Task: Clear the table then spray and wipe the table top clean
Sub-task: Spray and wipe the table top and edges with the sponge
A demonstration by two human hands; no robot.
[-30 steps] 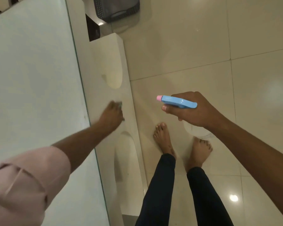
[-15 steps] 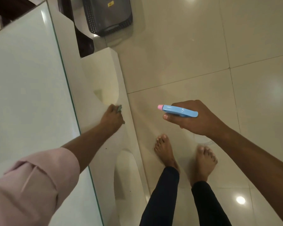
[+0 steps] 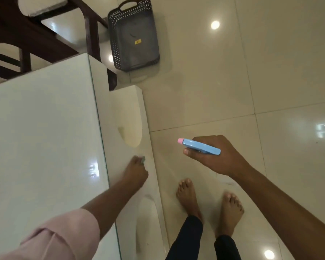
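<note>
Nearest, bare feet (image 3: 210, 201) on glossy floor tiles (image 3: 204, 94). Just ahead, left hand (image 3: 136, 170) low beside the white table (image 3: 43, 132), below its glass edge, fingers curled round a small greyish cloth (image 3: 143, 160), mostly hidden. To its right, right hand (image 3: 217, 156) clamped on a blue spray bottle (image 3: 200, 147), pink nozzle toward the table. Farther off, dark basket (image 3: 134, 34) on the floor beside a wooden chair (image 3: 36, 38).

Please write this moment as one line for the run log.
left hand: holds small grey cloth on white table base | right hand: grips blue spray bottle above floor | table top: bare
</note>
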